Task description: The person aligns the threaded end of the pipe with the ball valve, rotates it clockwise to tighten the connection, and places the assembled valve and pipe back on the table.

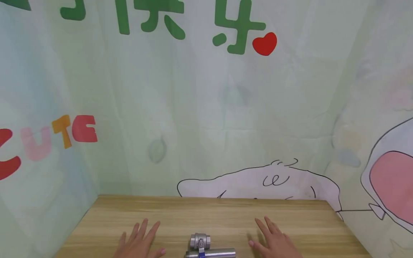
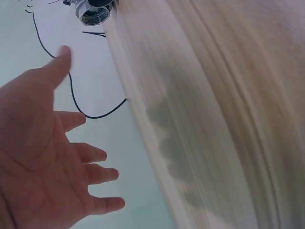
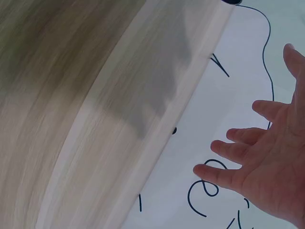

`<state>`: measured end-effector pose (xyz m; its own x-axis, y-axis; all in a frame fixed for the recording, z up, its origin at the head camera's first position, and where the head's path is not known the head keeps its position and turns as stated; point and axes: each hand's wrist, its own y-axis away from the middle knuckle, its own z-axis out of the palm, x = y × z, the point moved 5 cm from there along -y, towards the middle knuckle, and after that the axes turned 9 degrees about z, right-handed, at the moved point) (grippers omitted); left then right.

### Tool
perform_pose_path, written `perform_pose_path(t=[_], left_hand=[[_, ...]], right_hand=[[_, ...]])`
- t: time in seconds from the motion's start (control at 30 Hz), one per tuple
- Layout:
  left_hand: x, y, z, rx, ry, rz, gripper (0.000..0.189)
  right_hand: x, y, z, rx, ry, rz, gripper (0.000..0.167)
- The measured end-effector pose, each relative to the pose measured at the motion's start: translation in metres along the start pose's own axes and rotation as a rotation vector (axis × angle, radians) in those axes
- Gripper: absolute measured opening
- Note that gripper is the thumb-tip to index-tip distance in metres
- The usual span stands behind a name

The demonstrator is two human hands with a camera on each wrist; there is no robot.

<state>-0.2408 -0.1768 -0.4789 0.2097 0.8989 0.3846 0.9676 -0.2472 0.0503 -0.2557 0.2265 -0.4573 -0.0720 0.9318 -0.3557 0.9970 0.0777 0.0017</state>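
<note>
While your left hand (image 1: 137, 245) and right hand (image 1: 275, 243) hang spread above the table (image 1: 174, 211), holding nothing, the valve (image 1: 199, 240) lies between them, apart from both, near the bottom edge of the head view. Just beside it, on your side, is the pipe (image 1: 222, 253); the blue lever (image 1: 202, 255) crosses in front, though whether those two touch cannot be told. Steady the valve by its body with your left fingers rather than by the lever, which may well swing. Take the pipe by its right end, the part nearest your right hand, so the lever is less likely to catch. Keep your fingertips off the threaded mouth (image 2: 95, 16) seen in the left wrist view, and tip your head down, since the head view cuts off the lever's near end.
</note>
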Motion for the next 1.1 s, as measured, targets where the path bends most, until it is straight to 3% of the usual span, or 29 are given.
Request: perform_pose_path(t=[0.17,0.33,0.47,0.7,0.87,1.03,1.1], left_hand=[[0.01,-0.007,-0.003,-0.048,0.039,0.025,0.081],[0.02,-0.01,-0.003,-0.038,0.09,0.053,0.071],[0.027,-0.01,-0.005,-0.006,0.125,0.094,0.069],[0.038,-0.014,-0.006,0.032,0.168,0.061,0.068],[0.047,-0.017,-0.004,0.075,0.277,0.15,0.061],[0.056,-0.022,0.003,0.088,0.329,0.261,0.052],[0.058,-0.025,0.006,0.078,0.36,0.259,0.052]], right_hand=[[-0.006,0.0,-0.003,0.0,-0.111,-0.038,0.079],[-0.011,-0.006,-0.002,-0.054,-0.175,-0.001,0.073],[-0.015,-0.01,0.003,-0.153,-0.239,0.067,0.07],[-0.021,-0.008,0.012,-0.332,-0.404,0.115,0.071],[-0.027,-0.007,0.02,-0.408,-0.461,0.102,0.07],[-0.035,-0.006,0.027,-0.413,-0.493,0.063,0.065],[-0.038,-0.005,0.031,-0.417,-0.506,0.06,0.062]])
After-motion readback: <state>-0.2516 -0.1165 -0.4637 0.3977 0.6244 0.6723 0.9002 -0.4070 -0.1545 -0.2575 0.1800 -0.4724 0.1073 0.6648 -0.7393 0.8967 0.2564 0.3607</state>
